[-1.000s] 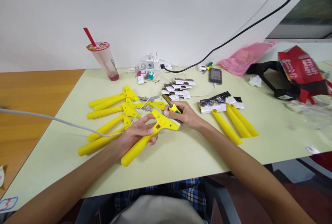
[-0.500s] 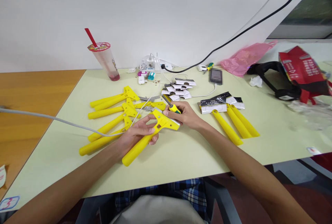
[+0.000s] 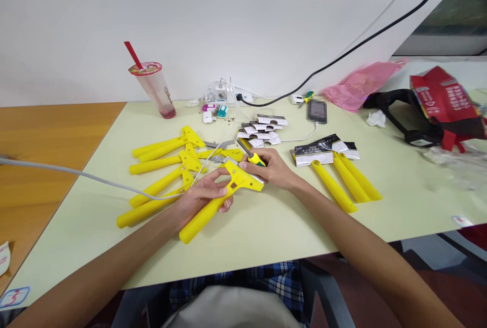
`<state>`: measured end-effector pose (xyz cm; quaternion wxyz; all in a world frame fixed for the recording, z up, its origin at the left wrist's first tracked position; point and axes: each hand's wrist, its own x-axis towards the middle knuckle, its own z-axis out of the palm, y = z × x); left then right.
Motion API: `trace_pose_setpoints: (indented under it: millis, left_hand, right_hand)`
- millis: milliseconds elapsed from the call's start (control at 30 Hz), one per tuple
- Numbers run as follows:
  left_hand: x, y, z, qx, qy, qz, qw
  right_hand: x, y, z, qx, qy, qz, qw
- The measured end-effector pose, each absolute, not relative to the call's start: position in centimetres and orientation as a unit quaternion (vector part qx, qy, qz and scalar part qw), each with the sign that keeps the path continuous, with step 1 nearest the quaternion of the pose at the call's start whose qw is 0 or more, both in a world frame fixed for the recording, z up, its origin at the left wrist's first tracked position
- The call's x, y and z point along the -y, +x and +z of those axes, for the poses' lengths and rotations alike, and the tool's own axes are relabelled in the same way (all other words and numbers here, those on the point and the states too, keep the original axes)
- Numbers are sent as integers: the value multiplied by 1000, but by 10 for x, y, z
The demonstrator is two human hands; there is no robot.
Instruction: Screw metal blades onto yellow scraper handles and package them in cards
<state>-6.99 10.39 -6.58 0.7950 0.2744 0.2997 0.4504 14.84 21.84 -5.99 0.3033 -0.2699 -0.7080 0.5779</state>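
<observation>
My left hand (image 3: 205, 193) is closed around a yellow scraper (image 3: 207, 218), its wide head tilted up to the right. A metal blade shows along the head's far edge. In my right hand (image 3: 279, 168) is a screwdriver (image 3: 256, 158) with a yellow and green handle, its shaft pointing up and left, away from the scraper. The right fingers are close by the scraper's head; whether they also touch the blade I cannot tell. Several more yellow scrapers (image 3: 155, 183) lie to the left, and behind the hands is a pile of black-and-white card sleeves (image 3: 262, 133).
On the right lie scrapers with sleeved heads (image 3: 314, 153). A cup with a red straw (image 3: 154, 89) stands at the back left, near a power strip (image 3: 228, 96). A grey cable (image 3: 95, 180) crosses above my left wrist. A red bag (image 3: 443, 97) sits far right.
Almost nothing differs. Both hands keep their hold on the scraper and the screwdriver, in nearly the same place.
</observation>
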Motion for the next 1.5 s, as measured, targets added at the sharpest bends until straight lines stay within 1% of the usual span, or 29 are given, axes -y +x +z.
trace_pose_setpoints:
  millis: [100, 200, 333, 433, 500, 633, 733, 900, 1100, 1200, 1333, 1500]
  left_hand:
    - [-105, -70, -66, -301, 267, 457, 793]
    - [-106, -69, -66, -316, 251, 471, 784]
    - [-107, -65, -64, -351, 224, 487, 768]
    - [-106, -63, -63, -375, 206, 490, 760]
    - [-105, -61, -64, -380, 202, 487, 760]
    - [-105, -62, -68, -376, 197, 479, 768]
    - [-105, -62, -70, -368, 197, 472, 776]
    - [-104, -61, -72, -366, 205, 461, 782]
    - [-102, -59, -76, -371, 217, 463, 775]
    - [-101, -58, -77, -376, 215, 461, 774]
    - [-101, -58, -77, -378, 217, 460, 774]
    - [-102, -58, -72, -377, 225, 453, 776]
  right_hand:
    - [-219, 148, -61, 716, -276, 557, 318]
    - [-222, 150, -61, 723, -294, 508, 365]
    - [-231, 160, -58, 732, -282, 454, 422]
    - [-237, 171, -52, 756, -293, 370, 454]
    - [-237, 176, -47, 753, -302, 334, 480]
    - [-231, 178, -39, 694, -284, 358, 557]
    - [-228, 176, -41, 662, -270, 371, 592]
    - [-220, 170, -48, 663, -262, 372, 594]
    - [-202, 163, -53, 723, -233, 288, 584]
    - [-198, 161, -57, 747, -209, 264, 573]
    - [-199, 160, -60, 755, -185, 270, 569]
    - [-200, 159, -63, 758, -191, 277, 559]
